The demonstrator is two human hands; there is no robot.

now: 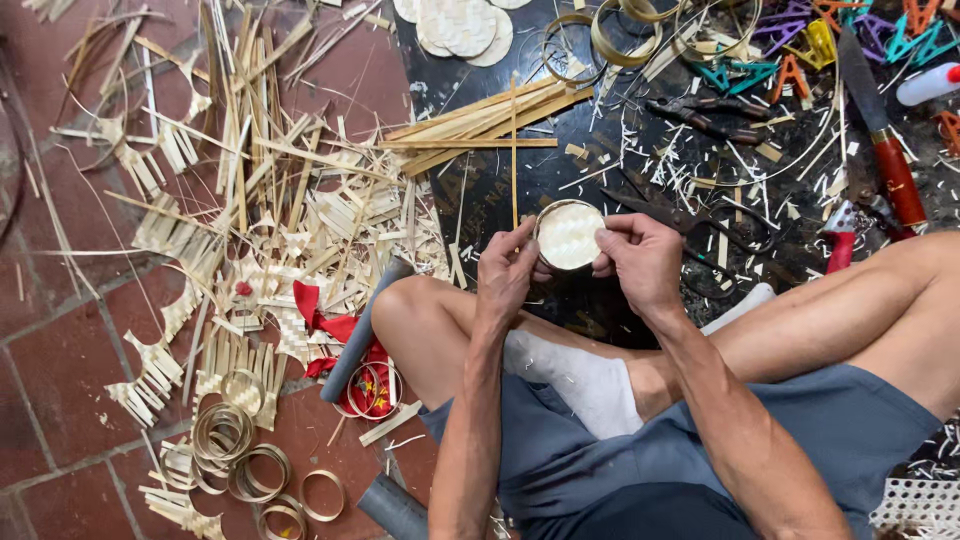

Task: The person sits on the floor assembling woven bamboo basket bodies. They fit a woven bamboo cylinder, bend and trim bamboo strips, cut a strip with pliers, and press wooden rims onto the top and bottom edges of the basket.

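Woven disc sits flat-face up between both hands; left hand and right hand fingers pinch its rim from opposite sides, equally near.

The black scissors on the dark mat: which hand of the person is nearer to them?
The right hand. It holds the round woven disc just beside the black scissors, nearly touching their blades. The left hand grips the disc's far side, farther from the scissors.
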